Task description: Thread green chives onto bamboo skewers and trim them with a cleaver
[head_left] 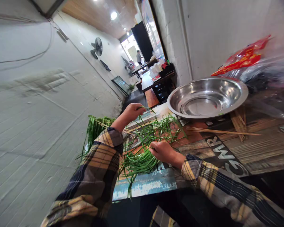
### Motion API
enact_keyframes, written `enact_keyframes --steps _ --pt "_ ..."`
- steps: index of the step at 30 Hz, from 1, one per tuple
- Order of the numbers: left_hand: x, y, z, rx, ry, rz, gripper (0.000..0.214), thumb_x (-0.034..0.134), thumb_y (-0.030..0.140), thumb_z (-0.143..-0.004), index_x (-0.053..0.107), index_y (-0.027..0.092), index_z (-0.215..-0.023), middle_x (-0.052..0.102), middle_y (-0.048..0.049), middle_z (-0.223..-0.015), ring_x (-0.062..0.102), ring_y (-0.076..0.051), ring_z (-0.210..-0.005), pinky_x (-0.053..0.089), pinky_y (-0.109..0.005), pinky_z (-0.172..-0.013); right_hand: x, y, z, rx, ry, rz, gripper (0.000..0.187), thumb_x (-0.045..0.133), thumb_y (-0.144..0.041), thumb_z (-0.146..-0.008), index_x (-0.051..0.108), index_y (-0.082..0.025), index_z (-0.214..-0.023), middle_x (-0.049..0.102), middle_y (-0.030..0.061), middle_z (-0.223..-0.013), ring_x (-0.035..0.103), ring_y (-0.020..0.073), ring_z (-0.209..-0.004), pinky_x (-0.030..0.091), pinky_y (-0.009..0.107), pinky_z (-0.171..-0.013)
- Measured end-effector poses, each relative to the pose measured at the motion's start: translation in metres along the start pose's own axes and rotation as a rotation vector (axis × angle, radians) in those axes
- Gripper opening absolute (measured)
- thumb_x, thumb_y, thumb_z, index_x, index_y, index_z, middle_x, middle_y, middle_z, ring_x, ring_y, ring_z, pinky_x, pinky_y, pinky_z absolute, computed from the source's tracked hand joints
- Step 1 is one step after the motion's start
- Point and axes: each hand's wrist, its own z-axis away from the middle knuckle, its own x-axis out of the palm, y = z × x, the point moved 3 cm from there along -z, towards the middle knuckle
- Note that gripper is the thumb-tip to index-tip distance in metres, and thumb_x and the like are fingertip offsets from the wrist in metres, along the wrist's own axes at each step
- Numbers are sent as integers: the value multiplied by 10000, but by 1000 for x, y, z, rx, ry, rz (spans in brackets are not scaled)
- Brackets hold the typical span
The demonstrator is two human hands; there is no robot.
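My left hand [133, 113] is raised over the table, its fingers pinched on a few thin strands of green chives. My right hand [164, 153] is lower and nearer, with its fingers closed at the top of a curved bundle of chives [142, 162] lying on the table. Loose chives [167, 129] are scattered between and beyond the two hands. Left of my left forearm, more chives [94, 129] hang in a thick bunch, with thin wooden skewers by them. What lies inside each grip is partly hidden by the fingers.
A wide steel basin [207, 97] stands at the back right. Wooden skewers [222, 130] lie before it, with more under its rim. A red plastic bag [245, 58] and clear plastic are at the far right. A white wall [49, 126] rises on the left. A person [139, 57] is far off.
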Motion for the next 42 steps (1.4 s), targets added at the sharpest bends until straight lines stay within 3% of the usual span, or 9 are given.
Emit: enact_keyframes --steps 5,11,14,17,24,28,31,34,42 --pt "-26 -3 28 -10 -28 -692 270 409 232 -887 659 132 -865 656 -105 -855 595 -206 -792 395 -293 -673 0 2 2 -17 -19 -31 214 440 -296 -922 637 -214 -937 724 54 -873 671 172 -784 386 237 -638" --pt "-32 -20 87 -58 39 -901 269 374 156 -886 641 134 -862 642 -137 -866 576 -247 -848 409 -340 -729 -5 23 -4 33 133 -177 244 452 -333 -915 655 -198 -934 720 67 -870 662 185 -797 410 247 -651" --pt "-4 -37 114 -90 37 -708 242 411 172 -881 641 151 -810 650 -117 -832 559 -231 -854 408 -336 -776 -6 30 -6 33 202 -229 246 460 -324 -903 667 -193 -926 715 55 -822 652 178 -746 411 247 -642" --pt "34 -55 129 -171 90 -243 192 472 196 -850 641 165 -764 651 -70 -778 556 -194 -801 412 -309 -777 -7 29 -5 19 222 -248 247 465 -324 -896 676 -198 -910 703 30 -749 629 159 -657 396 241 -611" --pt "105 -61 124 -286 154 516 364 472 443 -865 665 134 -859 638 -37 -710 536 -130 -633 398 -231 -597 -18 25 -7 -3 264 -378 239 473 -302 -891 684 -190 -908 718 31 -833 648 157 -722 436 242 -664" --pt "125 -56 115 -338 178 875 381 573 489 -804 669 140 -923 540 19 -604 455 -106 -570 336 -218 -554 -21 26 -9 -4 277 -411 238 475 -306 -886 683 -197 -920 724 35 -871 653 158 -751 467 255 -707" --pt "134 -54 110 -340 168 1003 311 610 474 -784 627 163 -787 495 45 -569 411 -91 -542 316 -215 -551 -22 25 -9 -6 281 -405 228 483 -301 -885 685 -204 -927 722 29 -859 649 151 -736 473 252 -702" --pt "139 -53 108 -348 135 1068 300 644 439 -767 573 165 -666 512 42 -600 413 -83 -555 325 -213 -568 -23 24 -8 2 277 -407 214 495 -292 -884 685 -204 -931 719 21 -851 648 145 -741 470 242 -696" --pt "161 -57 110 -379 74 1345 223 722 368 -701 701 161 -781 635 6 -715 515 -110 -660 382 -229 -665 -24 29 -8 55 241 -321 216 507 -268 -880 695 -182 -943 715 19 -826 640 133 -710 470 228 -687"
